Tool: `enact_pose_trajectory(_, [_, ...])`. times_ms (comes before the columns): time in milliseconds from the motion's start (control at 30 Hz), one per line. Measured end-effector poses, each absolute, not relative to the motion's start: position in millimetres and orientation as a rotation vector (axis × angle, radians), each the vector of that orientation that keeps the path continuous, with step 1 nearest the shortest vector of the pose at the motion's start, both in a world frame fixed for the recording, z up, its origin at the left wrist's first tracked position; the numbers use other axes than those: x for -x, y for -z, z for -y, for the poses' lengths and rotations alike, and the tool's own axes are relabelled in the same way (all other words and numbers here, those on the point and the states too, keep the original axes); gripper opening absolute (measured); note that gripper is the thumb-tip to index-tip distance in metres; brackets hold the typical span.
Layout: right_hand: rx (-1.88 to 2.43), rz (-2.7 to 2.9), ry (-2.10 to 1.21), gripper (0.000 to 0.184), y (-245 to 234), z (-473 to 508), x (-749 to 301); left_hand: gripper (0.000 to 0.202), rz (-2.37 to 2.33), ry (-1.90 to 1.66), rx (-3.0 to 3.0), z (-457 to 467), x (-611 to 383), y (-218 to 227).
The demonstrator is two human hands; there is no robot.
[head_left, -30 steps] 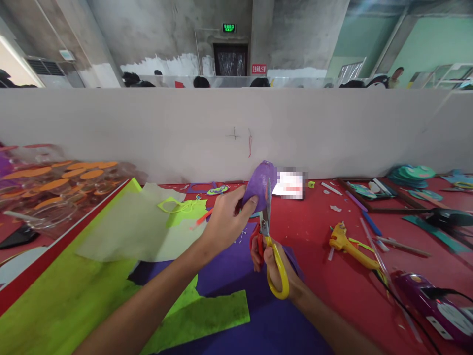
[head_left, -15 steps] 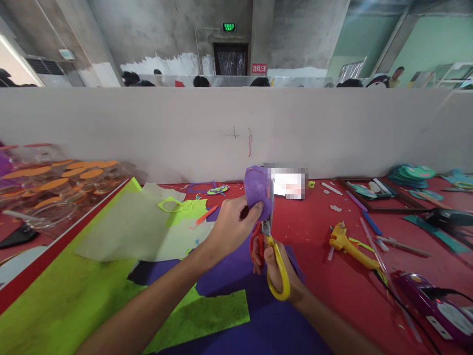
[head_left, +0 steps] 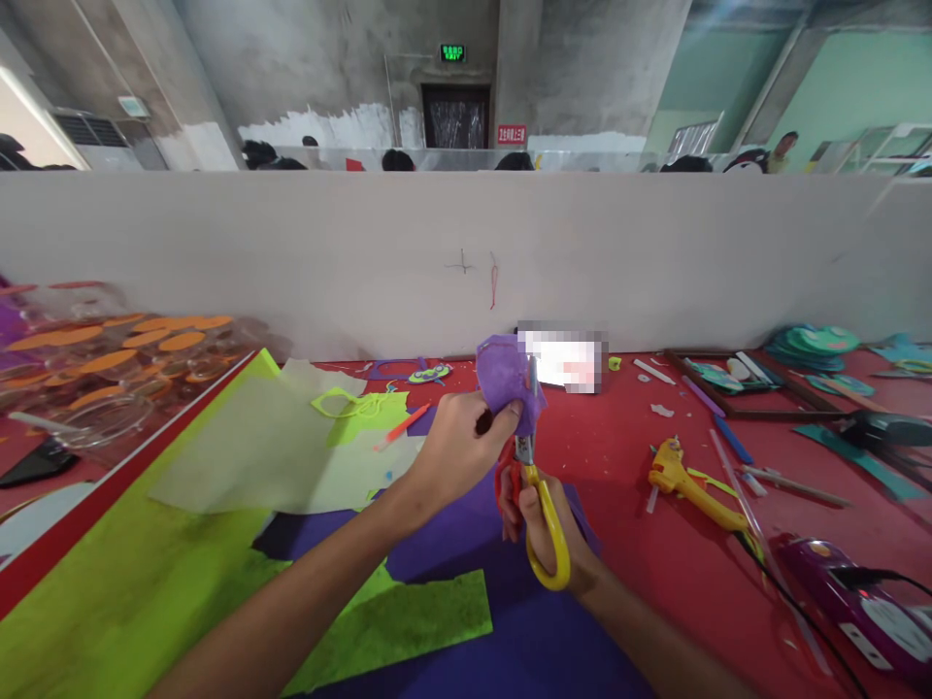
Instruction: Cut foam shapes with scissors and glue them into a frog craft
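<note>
My left hand [head_left: 455,451] pinches a small purple felt piece [head_left: 502,377] and holds it up above the red table [head_left: 626,466]. My right hand [head_left: 543,529] grips scissors [head_left: 535,495] with one yellow and one red handle. Their blades point up into the lower right edge of the purple piece. Under both hands lies a large dark purple sheet [head_left: 510,621].
Lime green sheets [head_left: 131,573] and a pale sheet [head_left: 262,447] cover the left. A yellow glue gun [head_left: 684,481], a purple device [head_left: 851,592] with a black cord, sticks and a dark tray [head_left: 735,379] lie to the right. Clear containers with orange ovals [head_left: 116,359] stand far left. A grey partition [head_left: 466,252] runs behind.
My left hand has turned the purple piece and brought it lower and slightly left. The scissors have stayed at its edge, and my right hand has barely moved.
</note>
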State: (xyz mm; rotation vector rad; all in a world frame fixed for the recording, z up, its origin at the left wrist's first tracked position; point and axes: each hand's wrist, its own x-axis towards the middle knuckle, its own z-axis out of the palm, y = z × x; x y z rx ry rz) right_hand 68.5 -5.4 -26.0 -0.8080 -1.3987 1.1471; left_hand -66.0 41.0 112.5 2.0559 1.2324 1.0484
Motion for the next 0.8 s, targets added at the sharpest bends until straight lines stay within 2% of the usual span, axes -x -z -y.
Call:
enact_pose_trajectory(233, [0.834,1.423,-1.110,0.061,18.8,6.4,-68.2,0.035,-1.138,-1.237,-1.991,-46.7,73.5,-113.2])
enact_pose_trajectory(800, [0.943,1.487,-1.027,0.062,21.4,7.5,-73.3,0.032,-1.160,-1.272,-1.929,-45.8,75.7,-117.1])
